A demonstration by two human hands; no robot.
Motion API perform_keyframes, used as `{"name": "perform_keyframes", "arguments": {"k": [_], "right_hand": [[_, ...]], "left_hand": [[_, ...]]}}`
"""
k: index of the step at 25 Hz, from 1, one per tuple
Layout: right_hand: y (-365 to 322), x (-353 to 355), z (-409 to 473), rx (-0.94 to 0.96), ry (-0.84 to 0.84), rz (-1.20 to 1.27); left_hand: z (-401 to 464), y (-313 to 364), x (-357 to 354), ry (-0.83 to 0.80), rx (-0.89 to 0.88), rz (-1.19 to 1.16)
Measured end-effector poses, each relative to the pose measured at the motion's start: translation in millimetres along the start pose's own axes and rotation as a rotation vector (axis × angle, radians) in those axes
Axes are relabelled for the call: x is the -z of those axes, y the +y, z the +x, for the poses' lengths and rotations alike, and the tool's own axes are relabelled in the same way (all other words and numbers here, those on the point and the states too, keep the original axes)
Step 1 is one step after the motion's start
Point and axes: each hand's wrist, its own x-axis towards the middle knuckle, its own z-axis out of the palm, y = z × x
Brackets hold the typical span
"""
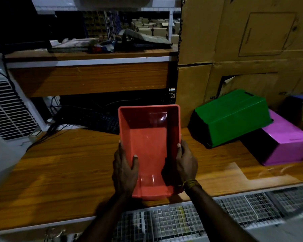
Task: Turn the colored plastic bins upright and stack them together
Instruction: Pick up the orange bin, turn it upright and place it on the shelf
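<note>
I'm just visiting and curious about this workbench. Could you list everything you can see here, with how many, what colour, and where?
red bin: one, orange-red, upright, open side up, held over the middle of the table.
green bin: one, green, upside down at right, leaning on the purple bin.
purple bin: one, purple, upside down at far right, partly under the green one.
table: one, brown wood, across the foreground.
cardboard boxes: several, brown, behind the bins at right.
keyboard: one, black, behind the red bin.
wire mesh: white, below the table's front edge.
left hand: one, gripping the red bin's left wall.
right hand: one, gripping its right wall, thread band at the wrist.
</note>
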Motion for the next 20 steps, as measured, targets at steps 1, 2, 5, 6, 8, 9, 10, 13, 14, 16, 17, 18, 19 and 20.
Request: {"name": "perform_keyframes", "arguments": {"k": [1,2,5,6,8,9,10,13,14,16,17,18,19,20], "right_hand": [[-3,-1,-1,0.023,-0.016,-0.030],[-3,-3,-2,0.047,-0.050,-0.063],[5,-5,-25,0.110,-0.176,-0.143],[8,-5,-32,0.133,-0.200,-0.150],[14,-7,-38,0.179,-0.224,-0.186],[16,-8,-40,0.204,-0.223,-0.232],[17,-10,-41,0.229,-0.209,-0.285],[18,-10,-45,0.296,-0.163,-0.388],[19,-10,-45,0.303,-0.164,-0.401],[20,-11,-42,0.286,-0.187,-0.410],[20,-12,-39,0.274,-0.202,-0.407],[20,-12,-35,0.264,-0.220,-0.405],[20,-13,-30,0.255,-0.246,-0.407],[20,-13,-25,0.250,-0.274,-0.407]], "left_hand": [[1,1,-3,0.011,-0.059,0.034],[-1,-1,-6,-0.005,-0.121,0.084],[-8,-15,-13,-0.089,-0.227,0.253],[-9,-20,-14,-0.107,-0.253,0.282],[-7,-21,-15,-0.114,-0.254,0.323],[-6,-19,-16,-0.114,-0.242,0.339],[-5,-17,-17,-0.112,-0.233,0.355],[-5,-15,-22,-0.095,-0.224,0.382],[-5,-15,-23,-0.081,-0.219,0.391],[-3,-12,-25,-0.065,-0.186,0.408],[-2,-10,-25,-0.069,-0.167,0.414],[0,-9,-27,-0.086,-0.149,0.420],[2,-8,-29,-0.111,-0.128,0.428],[5,-6,-30,-0.131,-0.108,0.431]]}}
